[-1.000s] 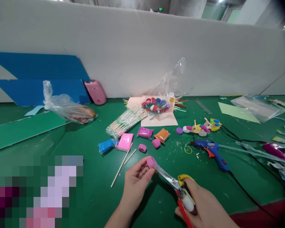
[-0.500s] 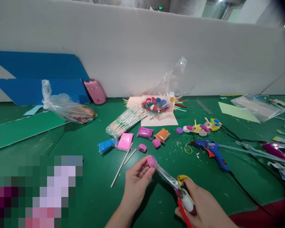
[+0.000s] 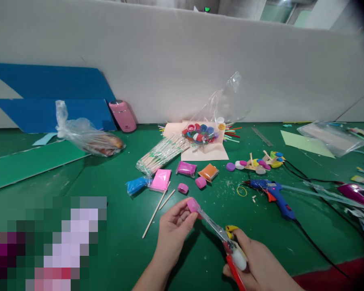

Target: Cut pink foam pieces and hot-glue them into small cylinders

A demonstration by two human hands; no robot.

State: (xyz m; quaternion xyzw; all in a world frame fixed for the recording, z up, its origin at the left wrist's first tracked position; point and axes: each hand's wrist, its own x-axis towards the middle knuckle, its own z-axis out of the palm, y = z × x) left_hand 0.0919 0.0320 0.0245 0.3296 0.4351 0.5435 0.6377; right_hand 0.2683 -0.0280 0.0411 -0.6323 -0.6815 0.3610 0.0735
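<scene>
Between the thumb and fingers of my left hand [image 3: 176, 226] is a pink bottle cap [image 3: 193, 205], held above the green table. My right hand [image 3: 257, 258] grips scissors [image 3: 220, 231] with one yellow and one red handle. Their metal blades point up and left, and the tips meet the cap; whether they cut into it I cannot tell. Just beyond my left hand lie a pink ring-like cap [image 3: 183, 188], another pink cap [image 3: 200, 182] and two thin wooden sticks [image 3: 154, 216].
A blue glue gun [image 3: 271, 190] lies to the right, its black cord trailing forward. Behind it sits a cluster of caps and sticks [image 3: 257, 163]. Packets of coloured clay [image 3: 160, 179], bagged sticks [image 3: 162, 155] and a bag of caps [image 3: 200, 134] lie farther back. The far left area is pixelated.
The scissor handles look slightly closer together, and the blades have shifted a little against the cap. My left hand keeps the same hold. The whole view has moved slightly.
</scene>
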